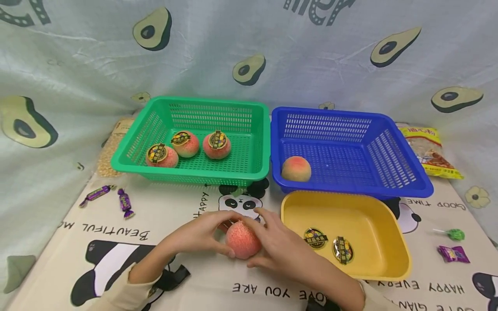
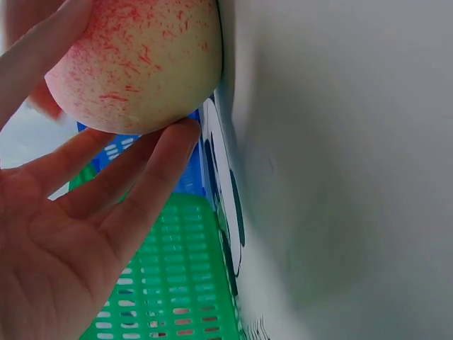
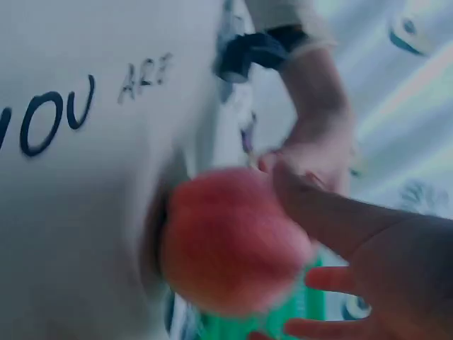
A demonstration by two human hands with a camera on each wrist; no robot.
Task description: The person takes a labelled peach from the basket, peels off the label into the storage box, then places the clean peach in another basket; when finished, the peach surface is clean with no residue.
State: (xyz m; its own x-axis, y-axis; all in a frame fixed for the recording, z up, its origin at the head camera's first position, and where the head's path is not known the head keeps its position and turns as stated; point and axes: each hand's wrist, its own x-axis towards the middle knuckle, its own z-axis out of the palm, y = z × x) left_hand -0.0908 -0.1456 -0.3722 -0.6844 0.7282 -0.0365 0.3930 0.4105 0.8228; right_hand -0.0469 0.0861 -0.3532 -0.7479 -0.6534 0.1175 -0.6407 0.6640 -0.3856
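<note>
Both hands hold one pink peach (image 1: 243,239) just above the panda-print mat near the front edge. My left hand (image 1: 210,233) grips its left side with thumb over the top; my right hand (image 1: 278,244) cups its right side. The left wrist view shows the peach (image 2: 141,64) between my thumb and fingers (image 2: 148,177). In the blurred right wrist view, the peach (image 3: 226,241) sits by my right fingers (image 3: 340,212). Three stickered peaches (image 1: 186,149) lie in the green basket (image 1: 249,168). One bare peach (image 1: 296,169) lies in the blue basket (image 1: 408,172).
A yellow tray (image 1: 389,263) with two loose stickers (image 1: 328,244) stands right of my hands. Wrapped candies (image 1: 125,203) lie at the left, a green lollipop (image 1: 453,234) and purple candy (image 1: 453,254) at the right. A snack bag (image 1: 429,151) lies beside the blue basket.
</note>
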